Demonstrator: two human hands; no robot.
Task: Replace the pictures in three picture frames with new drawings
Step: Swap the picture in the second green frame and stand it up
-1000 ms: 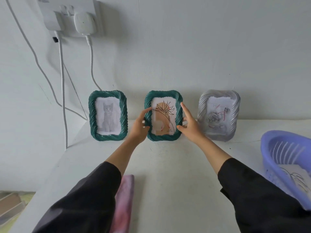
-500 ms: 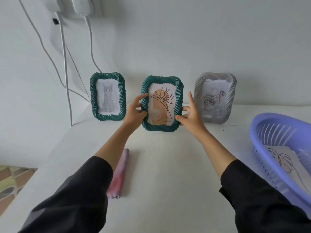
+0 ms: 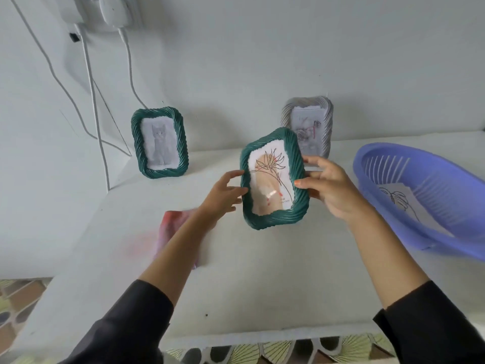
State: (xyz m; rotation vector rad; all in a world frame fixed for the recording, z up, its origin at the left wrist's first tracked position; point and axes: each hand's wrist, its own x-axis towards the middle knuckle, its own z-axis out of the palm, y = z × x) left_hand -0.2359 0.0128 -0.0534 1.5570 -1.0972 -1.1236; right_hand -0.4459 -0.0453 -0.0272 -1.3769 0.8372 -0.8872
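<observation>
A green frame with a flower drawing point(image 3: 273, 219) is lifted off the white table, tilted toward me. My right hand point(image 3: 332, 189) grips its right edge, thumb on the front. At the frame's left edge my left hand point(image 3: 223, 197) touches it with spread fingers. Another green frame with a cat picture point(image 3: 159, 143) leans against the wall at the back left. Behind the held frame, a silver frame with a rose picture point(image 3: 309, 122) stands at the back. New line drawings on paper point(image 3: 401, 203) lie in the purple basket point(image 3: 430, 179) on the right.
A rolled pink cloth point(image 3: 173, 227) lies on the white table point(image 3: 249, 279) under my left forearm. White cables point(image 3: 91, 101) hang from a wall socket at the top left. The table's front edge and patterned floor tiles point(image 3: 262, 353) show below.
The flower frame left its place between the other two frames and came toward me and lower, lifted and tilted. Both hands moved with it. The view dipped downward.
</observation>
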